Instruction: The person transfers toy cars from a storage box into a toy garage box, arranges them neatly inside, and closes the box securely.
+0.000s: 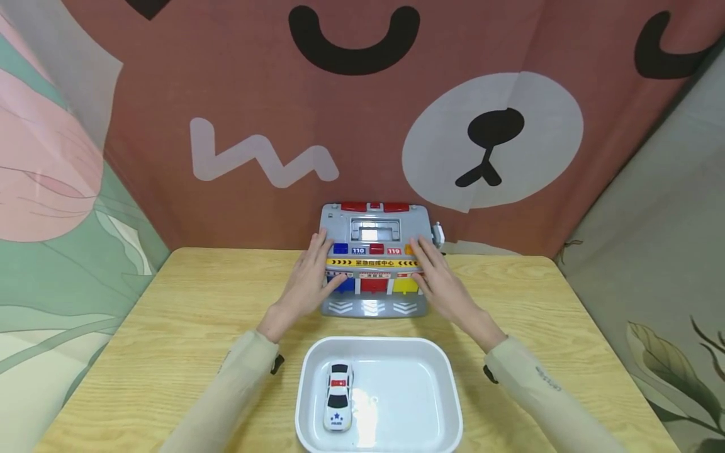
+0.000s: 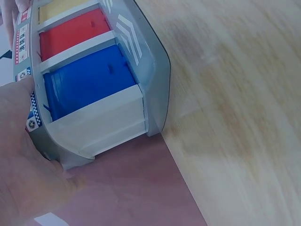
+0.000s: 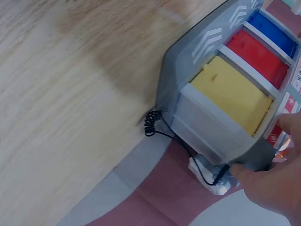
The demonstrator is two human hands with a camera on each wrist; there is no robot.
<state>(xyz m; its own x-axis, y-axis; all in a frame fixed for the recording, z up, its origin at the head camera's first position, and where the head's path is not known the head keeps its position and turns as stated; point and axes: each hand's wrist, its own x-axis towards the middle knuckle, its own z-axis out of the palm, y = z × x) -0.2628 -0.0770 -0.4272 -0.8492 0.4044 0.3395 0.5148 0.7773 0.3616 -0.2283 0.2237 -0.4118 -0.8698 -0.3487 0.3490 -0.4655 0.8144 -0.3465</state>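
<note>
A grey toy garage (image 1: 370, 308) stands at the back of the table, with blue, red and yellow doors across its front. My left hand (image 1: 306, 277) grips its upper left edge, the thumb lying along the front above the blue door (image 2: 91, 82). On the opposite edge my right hand (image 1: 447, 286) holds it near the yellow door (image 3: 233, 92). A small white handset (image 3: 209, 176) hangs at the garage's right side, joined by a coiled black cord (image 3: 150, 123). The far fingers are partly hidden in both wrist views.
In front of the garage sits a white tray (image 1: 404, 402). A white toy police car (image 1: 338, 399) lies in its left part. Behind the wooden table (image 1: 209, 296) hangs a brown curtain (image 1: 255, 214) with printed faces.
</note>
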